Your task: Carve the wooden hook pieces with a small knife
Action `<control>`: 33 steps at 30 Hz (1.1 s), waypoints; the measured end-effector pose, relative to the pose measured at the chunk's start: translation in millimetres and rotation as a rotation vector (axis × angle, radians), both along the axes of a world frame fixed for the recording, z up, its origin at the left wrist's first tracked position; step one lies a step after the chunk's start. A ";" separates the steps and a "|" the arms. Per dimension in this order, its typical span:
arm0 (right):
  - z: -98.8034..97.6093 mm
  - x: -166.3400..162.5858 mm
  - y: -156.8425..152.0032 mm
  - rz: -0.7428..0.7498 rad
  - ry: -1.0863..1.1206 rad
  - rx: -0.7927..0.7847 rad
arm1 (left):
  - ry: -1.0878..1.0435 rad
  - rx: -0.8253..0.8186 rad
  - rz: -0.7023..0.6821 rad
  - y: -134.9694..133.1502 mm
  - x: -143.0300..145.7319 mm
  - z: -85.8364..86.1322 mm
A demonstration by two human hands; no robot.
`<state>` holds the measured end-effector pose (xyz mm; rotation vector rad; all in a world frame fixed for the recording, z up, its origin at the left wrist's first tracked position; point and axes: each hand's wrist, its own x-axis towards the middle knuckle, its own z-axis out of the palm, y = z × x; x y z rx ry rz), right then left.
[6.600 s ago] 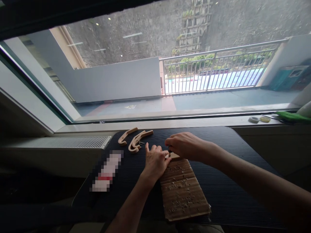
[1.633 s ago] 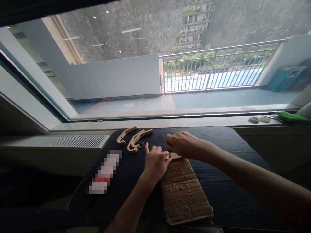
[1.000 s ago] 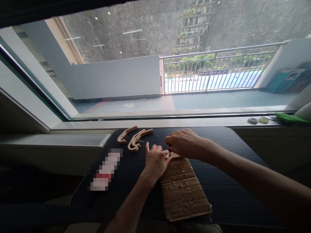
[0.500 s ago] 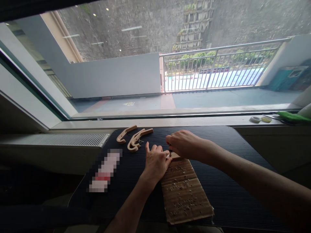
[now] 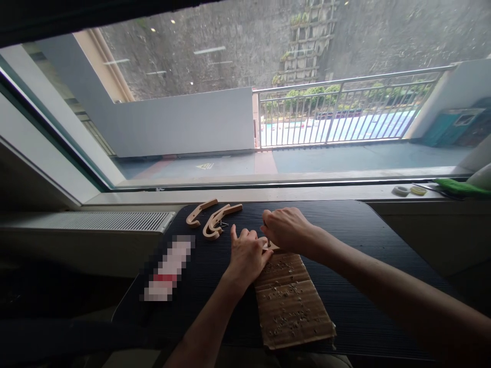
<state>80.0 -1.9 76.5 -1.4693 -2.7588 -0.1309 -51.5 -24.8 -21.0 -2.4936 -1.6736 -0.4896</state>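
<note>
My left hand (image 5: 247, 250) presses on a pale wooden piece (image 5: 274, 247) at the far end of a brown cardboard sheet (image 5: 293, 301); its thumb and index finger lie by the near edge. Above the same piece, my right hand (image 5: 286, 225) is closed around a short, upright tool like a screwdriver (image 5: 269, 242). Most of the tool is hidden by the fingers, and only its lower end shows, meeting the wood. To the left of my hands lie several curved wooden hooks (image 5: 211, 225) with drilled holes. A few small screws (image 5: 223, 224) rest beside them.
The dark tabletop (image 5: 356, 286) stands against a window sill (image 5: 307, 192). A blurred pale and red item (image 5: 169, 268) lies on its left side. Two tape rolls (image 5: 401, 191) and a green cloth-like item (image 5: 462, 187) sit on the sill. Small punctures dot the cardboard.
My right hand has shifted slightly down and turned a little about the tool. My left hand stays on the wooden piece. The view has tilted slightly.
</note>
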 end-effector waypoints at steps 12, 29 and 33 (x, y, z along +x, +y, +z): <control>12.2 13.2 -5.7 0.108 0.014 -0.019 | 0.019 -0.001 0.019 -3.5 2.5 2.9; -3.8 6.4 -5.1 0.094 -0.015 0.057 | 0.005 -0.022 0.037 -2.0 3.9 2.0; -5.3 0.2 -5.0 0.005 -0.007 0.069 | 0.008 -0.032 0.043 -2.0 3.7 1.8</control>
